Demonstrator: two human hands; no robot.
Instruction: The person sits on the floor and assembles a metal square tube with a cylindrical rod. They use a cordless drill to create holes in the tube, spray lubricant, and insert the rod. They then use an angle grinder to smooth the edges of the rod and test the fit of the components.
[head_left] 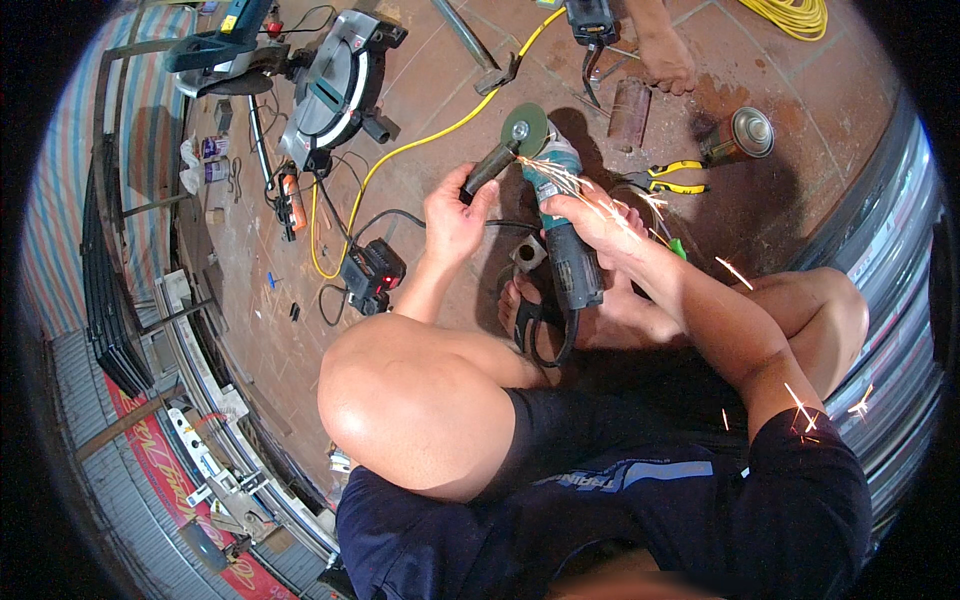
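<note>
An angle grinder (560,215) with a teal and dark grey body lies just above the picture's centre, its greenish disc (524,128) pointing toward 12 o'clock. The disc's edge meets the end of a short dark metal piece (490,166), and orange sparks (600,200) stream from the contact toward 4 o'clock, across the person's arm and lap.

The left hand (455,215) is closed around the lower end of the metal piece, fingers wrapped, holding it slanted up toward 1 o'clock. The right hand (598,225) is clamped over the grinder's body, thumb side toward the disc. The two hands sit near each other, not touching. The person squats on a reddish tiled floor (440,60), a bare foot beneath the grinder.

At 1 o'clock from the grinder a round metal can (738,135) lies on its side, rusty brown with a pale lid. Yellow-handled pliers (675,178) lie at 3 o'clock of the disc. A yellow cable (400,155) runs past at 9 o'clock toward a black battery box (372,275). At 11 o'clock sits a chop saw (335,85). At 7 o'clock, far down, lies a red banner (165,470) with pale lettering.
</note>
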